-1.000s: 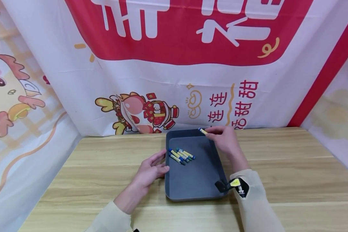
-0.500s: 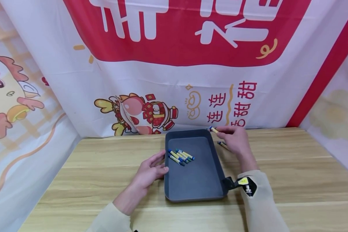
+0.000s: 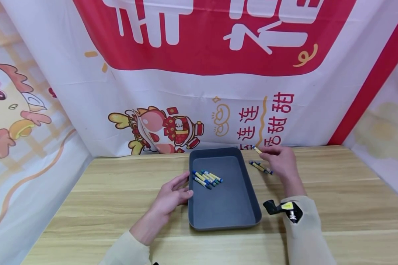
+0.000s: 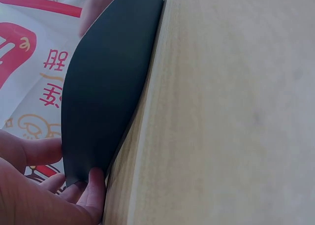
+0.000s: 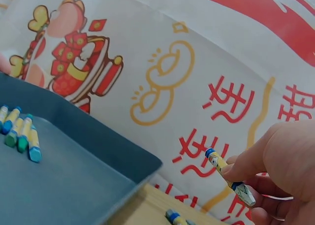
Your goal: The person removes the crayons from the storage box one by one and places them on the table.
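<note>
My left hand [image 3: 172, 197] holds the left edge of a dark grey rectangular tray [image 3: 225, 213]. Its fingers and thumb lie around the wall of the tray [image 4: 106, 82] in the left wrist view. To the right of the tray, my right hand [image 3: 280, 163] pinches a yellow-wrapped crayon [image 5: 224, 172] with blue bands and a pale tip between thumb and fingers, raised above the table. Several crayons [image 3: 208, 179] in blue and green shades lie in a loose cluster inside the tray, near its left wall. Below the right hand, more crayons [image 3: 258, 167] lie on the table.
The wooden table [image 3: 119, 184] ends at the back against a white and red printed cloth [image 3: 152, 88]. A second patterned cloth [image 3: 30, 132] hangs at the left side. A black camera mount [image 3: 282, 208] sits on the right wrist.
My right hand has moved right, from over the tray's far right corner to beside it, still pinching the crayon. The crayons on the table have come into view. The left hand stays put.
</note>
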The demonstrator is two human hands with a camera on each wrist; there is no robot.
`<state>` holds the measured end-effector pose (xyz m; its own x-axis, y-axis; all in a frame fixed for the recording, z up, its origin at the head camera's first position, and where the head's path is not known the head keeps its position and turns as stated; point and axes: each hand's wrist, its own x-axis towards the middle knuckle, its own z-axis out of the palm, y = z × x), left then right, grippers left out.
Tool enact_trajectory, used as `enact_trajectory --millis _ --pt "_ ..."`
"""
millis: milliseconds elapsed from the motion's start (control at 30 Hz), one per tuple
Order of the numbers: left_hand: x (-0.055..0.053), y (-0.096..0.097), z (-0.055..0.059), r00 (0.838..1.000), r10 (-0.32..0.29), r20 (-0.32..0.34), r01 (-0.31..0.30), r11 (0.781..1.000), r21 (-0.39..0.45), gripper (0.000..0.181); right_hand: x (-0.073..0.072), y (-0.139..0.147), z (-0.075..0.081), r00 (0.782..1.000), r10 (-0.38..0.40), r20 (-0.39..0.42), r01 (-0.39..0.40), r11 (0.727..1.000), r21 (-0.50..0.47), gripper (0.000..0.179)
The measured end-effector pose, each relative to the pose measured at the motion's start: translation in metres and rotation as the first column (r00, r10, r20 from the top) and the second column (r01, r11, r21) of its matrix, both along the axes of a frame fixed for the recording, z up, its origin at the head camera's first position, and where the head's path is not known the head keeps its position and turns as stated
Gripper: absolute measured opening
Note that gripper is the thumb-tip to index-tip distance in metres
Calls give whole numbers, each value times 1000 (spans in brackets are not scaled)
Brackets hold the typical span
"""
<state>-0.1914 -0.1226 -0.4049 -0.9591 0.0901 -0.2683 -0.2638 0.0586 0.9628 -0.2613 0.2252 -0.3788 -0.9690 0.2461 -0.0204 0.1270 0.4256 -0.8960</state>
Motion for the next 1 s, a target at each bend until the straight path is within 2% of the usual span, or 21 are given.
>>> enact_trajectory --millis 400,667,1000 --pt "0 0 1 1000 -1 -3 1 1000 2 68 0 19 -19 999 25 40 -26 1000 15 36" --pt "0 0 0 1000 2 12 -2 1000 -2 68 -2 21 -32 998 12 55 -18 994 112 34" --pt "-1 1 0 1000 6 20 -6 1000 -2 67 -2 21 -37 999 -19 45 11 982 189 30"
